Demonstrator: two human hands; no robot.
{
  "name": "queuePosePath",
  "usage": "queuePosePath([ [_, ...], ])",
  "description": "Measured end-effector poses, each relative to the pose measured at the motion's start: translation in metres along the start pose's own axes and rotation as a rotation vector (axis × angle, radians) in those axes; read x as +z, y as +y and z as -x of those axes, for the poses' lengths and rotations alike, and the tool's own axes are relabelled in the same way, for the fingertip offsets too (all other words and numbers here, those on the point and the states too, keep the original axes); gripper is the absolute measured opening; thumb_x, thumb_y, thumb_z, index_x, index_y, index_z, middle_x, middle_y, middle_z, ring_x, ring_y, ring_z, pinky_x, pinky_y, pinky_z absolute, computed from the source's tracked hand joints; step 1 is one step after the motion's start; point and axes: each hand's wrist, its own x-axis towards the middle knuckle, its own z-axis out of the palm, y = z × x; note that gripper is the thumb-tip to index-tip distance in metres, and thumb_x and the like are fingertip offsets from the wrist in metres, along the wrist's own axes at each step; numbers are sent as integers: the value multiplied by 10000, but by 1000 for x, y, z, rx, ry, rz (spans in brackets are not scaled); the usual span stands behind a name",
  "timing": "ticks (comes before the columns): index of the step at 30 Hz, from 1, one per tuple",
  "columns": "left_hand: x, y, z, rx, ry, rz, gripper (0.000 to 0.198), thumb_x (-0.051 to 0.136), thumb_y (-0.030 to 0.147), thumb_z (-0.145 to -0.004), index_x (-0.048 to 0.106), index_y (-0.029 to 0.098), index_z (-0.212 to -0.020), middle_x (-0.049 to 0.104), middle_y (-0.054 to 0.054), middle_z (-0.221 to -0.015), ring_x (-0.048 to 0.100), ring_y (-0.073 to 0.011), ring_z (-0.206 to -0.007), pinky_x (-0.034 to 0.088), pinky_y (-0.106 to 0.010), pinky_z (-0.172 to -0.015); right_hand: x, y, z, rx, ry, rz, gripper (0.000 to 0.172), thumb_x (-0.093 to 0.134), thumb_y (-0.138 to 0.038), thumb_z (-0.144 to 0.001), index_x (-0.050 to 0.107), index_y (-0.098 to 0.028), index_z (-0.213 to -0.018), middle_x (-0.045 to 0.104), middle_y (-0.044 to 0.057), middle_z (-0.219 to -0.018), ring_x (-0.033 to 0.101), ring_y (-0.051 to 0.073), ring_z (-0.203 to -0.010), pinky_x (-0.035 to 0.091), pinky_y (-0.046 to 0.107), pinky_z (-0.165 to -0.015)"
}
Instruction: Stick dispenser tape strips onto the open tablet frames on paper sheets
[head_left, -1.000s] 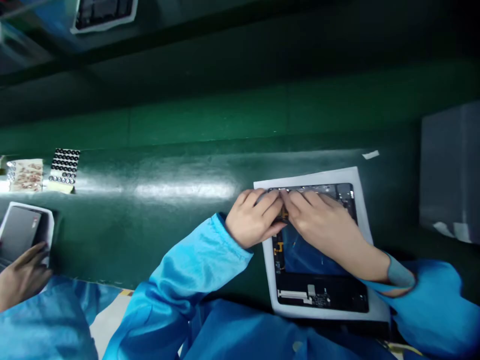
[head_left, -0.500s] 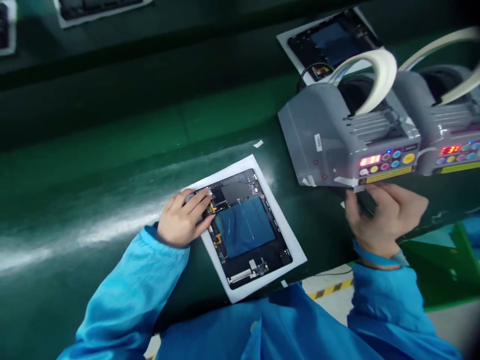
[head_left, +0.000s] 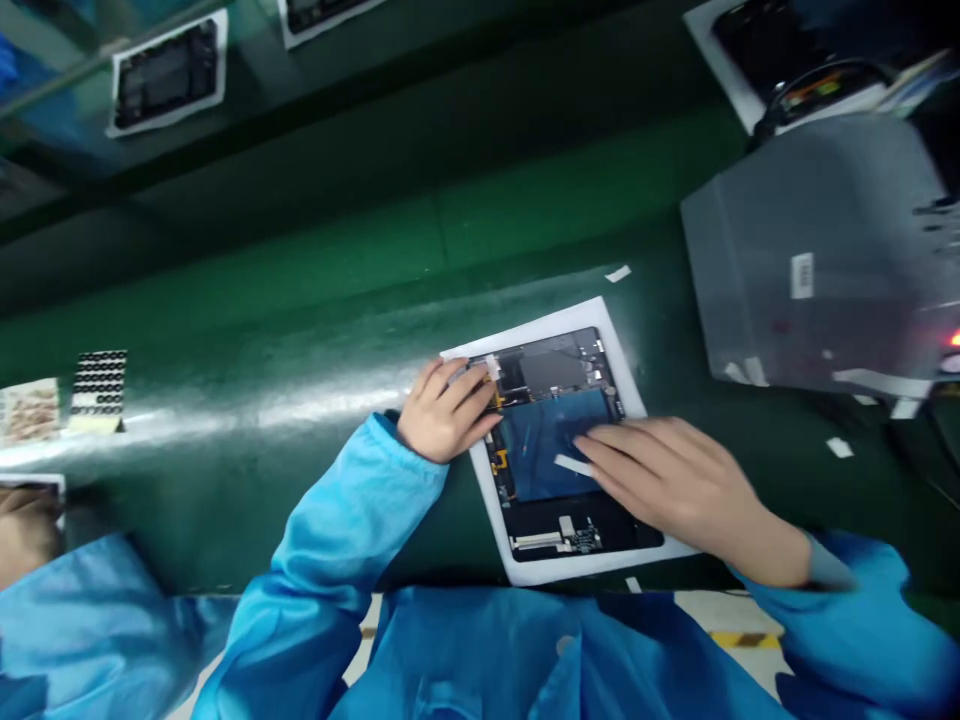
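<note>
An opened tablet (head_left: 551,530) with a blue-covered battery (head_left: 540,425) lies on a white sheet (head_left: 536,572) at the bench's front. My left hand (head_left: 442,410) rests on its upper left corner, fingers stretched over the edge parts beside the orange flex cables. Over the battery's right side is my right hand (head_left: 667,480), its fingers closed on a short white tape strip (head_left: 574,465) that sticks out to the left. Motion blurs this hand somewhat, and it hides the tablet's right edge.
A grey tape dispenser (head_left: 817,260) stands at the right, with another tablet (head_left: 757,60) behind it. Tape scraps (head_left: 619,273) lie on the green bench (head_left: 300,350). At far left are a co-worker's hand (head_left: 22,530) and a label sheet (head_left: 99,385). More devices (head_left: 169,75) sit at the back.
My right hand has come left from the tape dispenser's front to the tablet, bringing a tape strip. My left hand stays on the tablet's corner. The view has turned left.
</note>
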Motion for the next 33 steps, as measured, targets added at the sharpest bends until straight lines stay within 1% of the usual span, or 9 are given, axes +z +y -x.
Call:
queuePosePath([
  [2,2,6,8,-19,6,2,292,569,418,-991,713,211,-1137,722,-105,-1193,629,-277,-1178,477,-505,-1072,9,-18,-52,-193,-51,72,404,601,-316,-932,620,-229,-1326,652,79,-1289,562,249,-1100,422,418,-923],
  [4,3,12,17,-8,26,13,299,557,421,-999,707,205,-1140,735,-91,-1156,640,-254,-1157,483,-470,-1073,12,-28,-91,-241,-21,129,426,580,-355,-944,621,-145,-1313,656,116,-1271,542,256,-1098,415,410,-910],
  [6,2,17,23,10,31,22,332,539,424,-1009,690,184,-1182,736,-92,-1161,633,-248,-1169,488,-444,-1073,12,-29,-110,-232,0,156,443,560,-376,-951,621,-109,-1300,673,126,-1230,529,261,-1081,405,404,-899],
  [13,-4,20,24,45,-34,-9,395,521,444,-1018,652,153,-1249,711,-83,-1235,617,-275,-1167,477,-440,-1042,9,-22,-117,-225,-51,177,475,551,-401,-950,612,-100,-1312,664,132,-1252,511,289,-1109,381,440,-937],
  [17,-8,22,21,59,-151,-52,467,440,504,-1038,614,177,-1322,675,-103,-1288,584,-283,-1204,445,-449,-1049,9,-22,-121,-228,-53,167,497,544,-396,-954,587,-85,-1340,652,139,-1275,501,305,-1145,361,459,-983],
  [21,-9,22,14,64,-183,-33,558,383,555,-1040,603,140,-1341,667,-122,-1256,574,-294,-1160,430,-460,-1030,10,-18,-120,-231,-57,134,455,504,-399,-982,603,-109,-1318,651,143,-1268,511,289,-1138,369,436,-955],
  [25,-9,16,5,71,-237,13,638,436,635,-994,604,128,-1343,663,-137,-1233,569,-297,-1130,404,-498,-1059,11,-12,-121,-215,-64,72,450,520,-409,-980,598,-137,-1329,644,147,-1268,518,304,-1164,394,450,-936],
  [28,-10,8,-4,77,-245,69,597,497,654,-962,653,173,-1280,648,-124,-1293,528,-332,-1233,315,-585,-1144,6,-11,-123,-252,-3,55,429,562,-377,-963,604,-113,-1298,660,160,-1226,553,322,-1130,443,458,-893],
  [33,-6,-6,-17,-3,-314,248,435,688,551,-891,699,257,-1210,592,-73,-1428,414,-389,-1400,127,-710,-1203,-10,-9,-130,-367,173,-64,326,674,-137,-868,638,-174,-1190,719,94,-1073,632,242,-1017,524,378,-877],
])
